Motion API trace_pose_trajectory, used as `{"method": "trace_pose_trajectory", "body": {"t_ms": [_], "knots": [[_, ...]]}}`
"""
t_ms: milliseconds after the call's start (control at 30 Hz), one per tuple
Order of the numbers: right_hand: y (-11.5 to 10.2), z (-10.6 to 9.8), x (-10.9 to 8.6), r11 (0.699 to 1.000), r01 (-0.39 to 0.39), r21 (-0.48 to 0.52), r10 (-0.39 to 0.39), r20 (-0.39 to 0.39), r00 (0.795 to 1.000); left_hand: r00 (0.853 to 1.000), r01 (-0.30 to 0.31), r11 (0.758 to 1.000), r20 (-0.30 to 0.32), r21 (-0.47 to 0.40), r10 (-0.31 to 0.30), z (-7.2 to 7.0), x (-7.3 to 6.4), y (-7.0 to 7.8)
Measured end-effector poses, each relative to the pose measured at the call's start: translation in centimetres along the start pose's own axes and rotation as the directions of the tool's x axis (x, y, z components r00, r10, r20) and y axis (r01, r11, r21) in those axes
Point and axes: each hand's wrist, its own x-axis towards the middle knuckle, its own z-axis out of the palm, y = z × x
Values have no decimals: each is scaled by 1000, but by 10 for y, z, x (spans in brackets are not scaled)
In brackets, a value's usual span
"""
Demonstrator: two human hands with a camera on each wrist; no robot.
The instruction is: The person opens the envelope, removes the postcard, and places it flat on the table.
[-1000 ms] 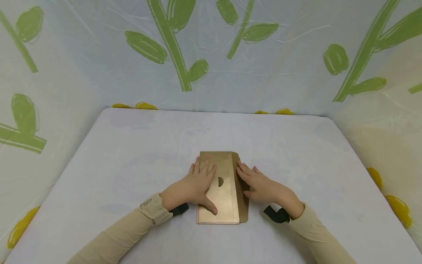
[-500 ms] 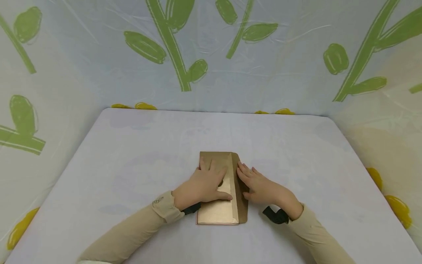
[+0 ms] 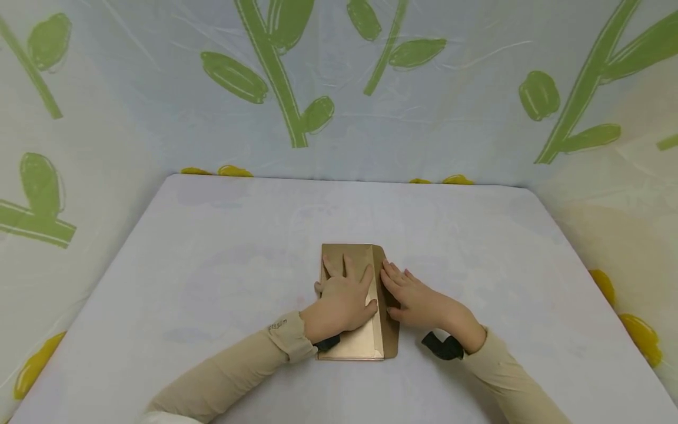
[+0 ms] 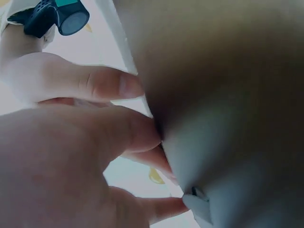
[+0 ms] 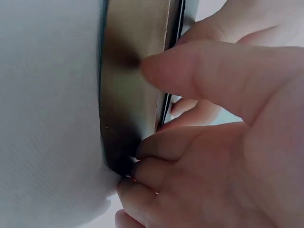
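Observation:
A gold paper envelope [image 3: 355,348] lies flat near the middle of the table, its long side running away from me. Its darker flap [image 3: 391,344] is unfolded along the right edge. My left hand [image 3: 339,300] rests on the envelope's body with the fingers spread and covers the small cut-out there. On the flap lie the fingertips of my right hand [image 3: 424,303], fingers fairly straight and the thumb apart. The right wrist view shows the thumb [image 5: 180,69] touching the gold surface [image 5: 128,104] at close range. In the left wrist view the envelope [image 4: 237,123] is dark and blurred.
A white cloth-covered table [image 3: 238,235] surrounds the envelope. Hanging fabric with green leaf prints [image 3: 424,129] stands behind the table and at both sides. Dark straps [image 3: 445,347] sit at the wrists, below beige sleeves [image 3: 228,368].
My left hand has slid rightward from the envelope's left edge to its middle, over the cut-out. The right hand has stayed on the flap.

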Motion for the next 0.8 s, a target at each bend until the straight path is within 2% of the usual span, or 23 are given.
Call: {"method": "trace_pose_trajectory", "body": {"t_ms": [133,267,367,500,800], "knots": [[-3,0,1,1000,-3,5,3,14,1000,999,-9,1000,-36,-15,9,2,1,-1],[-3,0,1,1000,-5,14,5,28,1000,999,-24,992,-46,-125,19,4,0,-5],[-2,0,0,1000,-12,26,11,40,999,998,-48,971,-43,-236,39,4,1,-9],[0,0,0,999,-7,39,6,46,999,996,-85,944,-45,-319,75,4,2,-15],[4,0,0,998,14,58,-16,31,999,989,-142,932,-87,-333,120,-2,2,-21]]}}
